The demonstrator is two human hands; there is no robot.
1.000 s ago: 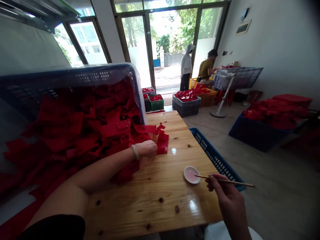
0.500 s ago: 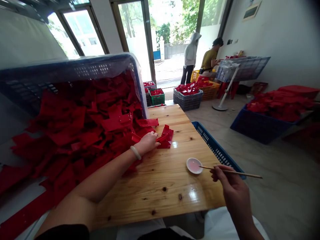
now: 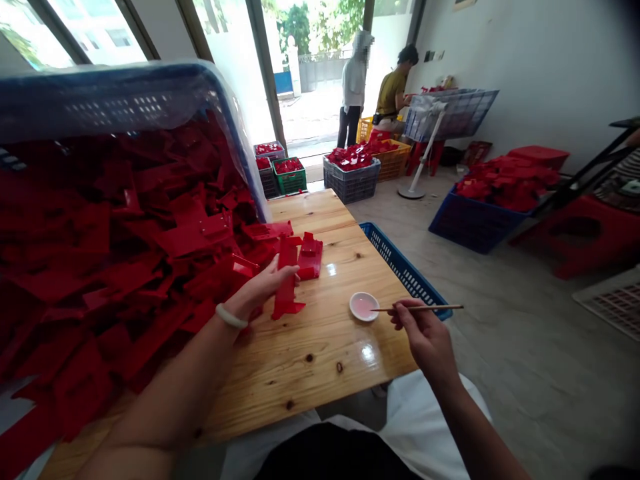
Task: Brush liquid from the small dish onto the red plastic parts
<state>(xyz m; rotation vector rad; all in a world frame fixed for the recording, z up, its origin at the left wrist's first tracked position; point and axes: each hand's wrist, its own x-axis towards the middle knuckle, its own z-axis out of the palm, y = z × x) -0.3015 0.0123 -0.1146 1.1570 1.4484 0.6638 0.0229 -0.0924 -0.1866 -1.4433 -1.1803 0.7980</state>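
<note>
- Our left hand (image 3: 257,287) was narrowed around a slim red plastic piece (image 3: 287,280), its fingers closed on the piece, which stood nearly upright with its foot on the table.
- A pale bangle (image 3: 231,317) circled that wrist.
- Our right hand (image 3: 425,337) pinched a thin wooden stick (image 3: 417,308) between thumb and fingers, and the stick's near end reached just over the rim of a small white dish (image 3: 363,307) of pink liquid.
- A second red piece (image 3: 310,257) lay just beside the upright one on the wooden table (image 3: 300,373).
- A big blue crate (image 3: 100,87) lined with clear plastic tilted toward us, and its heap of red pieces (image 3: 125,267) pressed against our left forearm and blocked the left of our view.
- A blue mesh crate (image 3: 400,270) sat against the table's far edge.
- Past the table, a grey crate (image 3: 350,189) held more red pieces.
- A person in a yellow shirt (image 3: 393,93) and a person in a pale hood (image 3: 355,80) stood near the glass doors.
</note>
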